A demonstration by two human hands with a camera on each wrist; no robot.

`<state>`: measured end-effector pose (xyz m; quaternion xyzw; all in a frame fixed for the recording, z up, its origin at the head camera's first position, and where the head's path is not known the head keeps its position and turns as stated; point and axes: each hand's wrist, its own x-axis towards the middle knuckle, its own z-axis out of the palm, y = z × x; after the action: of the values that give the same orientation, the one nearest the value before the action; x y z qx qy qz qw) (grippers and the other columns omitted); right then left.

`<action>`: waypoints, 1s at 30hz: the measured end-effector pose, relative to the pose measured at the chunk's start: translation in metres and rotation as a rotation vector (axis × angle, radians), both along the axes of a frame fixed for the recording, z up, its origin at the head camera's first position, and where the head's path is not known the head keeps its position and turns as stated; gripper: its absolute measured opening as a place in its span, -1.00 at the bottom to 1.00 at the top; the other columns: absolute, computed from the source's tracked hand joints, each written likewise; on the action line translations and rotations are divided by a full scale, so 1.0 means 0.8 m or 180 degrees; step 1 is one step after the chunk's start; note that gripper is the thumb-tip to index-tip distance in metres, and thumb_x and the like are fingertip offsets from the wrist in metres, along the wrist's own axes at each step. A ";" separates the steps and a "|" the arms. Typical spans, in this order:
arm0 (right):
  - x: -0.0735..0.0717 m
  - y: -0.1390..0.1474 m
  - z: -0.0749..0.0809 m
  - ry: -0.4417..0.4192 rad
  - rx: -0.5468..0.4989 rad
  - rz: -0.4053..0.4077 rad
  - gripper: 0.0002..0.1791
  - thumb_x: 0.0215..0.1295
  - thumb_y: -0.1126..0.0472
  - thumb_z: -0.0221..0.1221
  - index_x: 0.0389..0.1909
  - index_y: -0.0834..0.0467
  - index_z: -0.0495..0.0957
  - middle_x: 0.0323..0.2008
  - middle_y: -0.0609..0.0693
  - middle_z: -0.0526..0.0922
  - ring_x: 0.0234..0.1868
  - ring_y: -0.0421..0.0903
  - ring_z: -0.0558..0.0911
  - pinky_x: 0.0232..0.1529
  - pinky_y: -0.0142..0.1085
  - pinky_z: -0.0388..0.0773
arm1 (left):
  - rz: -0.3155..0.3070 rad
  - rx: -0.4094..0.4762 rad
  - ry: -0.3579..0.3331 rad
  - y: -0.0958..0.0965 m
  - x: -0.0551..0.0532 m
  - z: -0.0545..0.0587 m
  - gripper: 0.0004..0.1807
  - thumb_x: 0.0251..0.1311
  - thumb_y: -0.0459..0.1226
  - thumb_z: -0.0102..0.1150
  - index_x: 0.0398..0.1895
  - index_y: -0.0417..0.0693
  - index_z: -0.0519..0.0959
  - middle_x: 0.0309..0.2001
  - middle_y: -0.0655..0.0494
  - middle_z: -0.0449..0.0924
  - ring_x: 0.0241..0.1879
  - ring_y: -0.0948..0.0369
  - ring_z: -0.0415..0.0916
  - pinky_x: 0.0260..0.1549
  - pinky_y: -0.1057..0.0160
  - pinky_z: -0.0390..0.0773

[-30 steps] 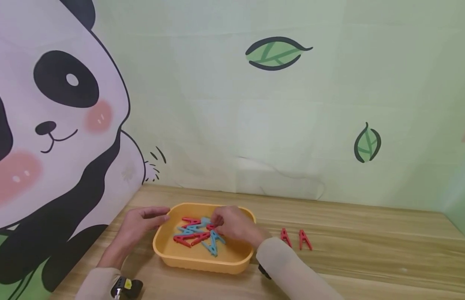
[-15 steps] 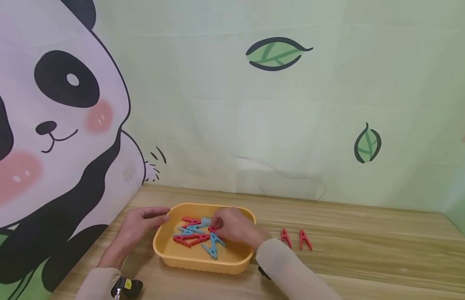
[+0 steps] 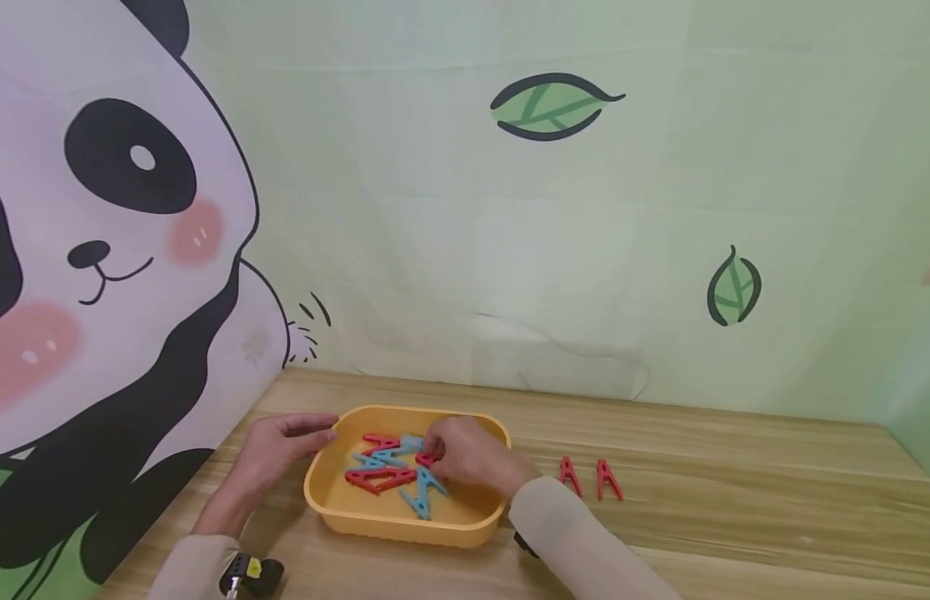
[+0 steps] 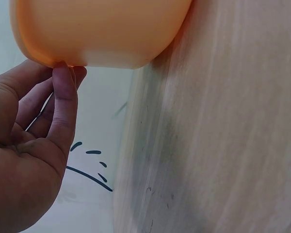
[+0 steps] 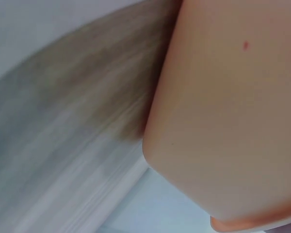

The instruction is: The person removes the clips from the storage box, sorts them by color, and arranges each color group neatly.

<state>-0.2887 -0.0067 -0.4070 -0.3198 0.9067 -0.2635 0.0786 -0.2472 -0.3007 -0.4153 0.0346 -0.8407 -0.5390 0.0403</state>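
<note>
My left hand (image 3: 273, 446) is at the left rim of a yellow plastic basin (image 3: 405, 533). In the left wrist view its thumb and fingers pinch the rim of the basin (image 4: 102, 34). Reaching into the basin from the right, my right hand (image 3: 468, 450) has its fingers bent down. They pinch a red clothespin (image 3: 426, 459), partly hidden by the hand. A blue clothespin (image 3: 423, 493) lies just below that one. Several more red clothespins (image 3: 381, 479) and blue clothespins (image 3: 386, 457) lie loose at the left of the basin. The right wrist view shows only the basin's outer wall (image 5: 223, 121).
On the wooden table (image 3: 735, 500), right of the basin, two red clothespins stand side by side: one (image 3: 570, 477) near the right sleeve, the other (image 3: 608, 480) farther right. A pale green wall sheet (image 3: 405, 250) with a panda print rises behind the table.
The red clothespin at my right fingers has shifted slightly, with more of it showing. The blue clothespin below has turned and slid a little toward me. My left hand stays put.
</note>
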 end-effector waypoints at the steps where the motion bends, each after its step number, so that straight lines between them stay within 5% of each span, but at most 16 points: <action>1: 0.000 0.000 0.000 0.0010 0.0006 0.0002 -0.85 0.29 0.32 0.48 -0.17 0.15 0.73 -0.29 -0.12 0.68 -0.26 -0.18 0.55 -0.08 -0.38 0.61 | 0.0012 0.0005 -0.0004 0.000 0.000 0.000 -0.56 0.36 -0.16 0.45 0.16 -0.27 0.73 0.11 -0.10 0.75 0.13 0.00 0.67 -0.08 0.39 0.66; 12: 0.003 0.003 0.005 -0.0125 -0.0360 -0.0047 -0.85 0.31 0.35 0.46 -0.14 0.15 0.75 -0.25 -0.15 0.73 -0.20 -0.21 0.62 -0.02 -0.37 0.64 | -0.0006 0.0041 0.0009 0.000 -0.003 -0.004 -0.55 0.37 -0.16 0.45 0.17 -0.29 0.72 0.11 -0.11 0.75 0.09 0.06 0.69 -0.06 0.35 0.68; 30: 0.029 0.028 0.032 0.0054 -0.0838 -0.0038 -0.83 0.35 0.33 0.43 -0.08 0.14 0.74 -0.19 -0.12 0.73 -0.15 -0.16 0.69 -0.03 -0.32 0.67 | 0.0005 0.0035 0.0047 -0.001 -0.001 -0.002 -0.55 0.36 -0.18 0.45 0.17 -0.31 0.71 0.10 -0.12 0.76 0.10 0.06 0.68 -0.07 0.37 0.67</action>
<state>-0.2655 0.0158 -0.3811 -0.3241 0.8668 -0.3781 0.0267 -0.2477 -0.3014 -0.4168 0.0315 -0.8374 -0.5437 0.0467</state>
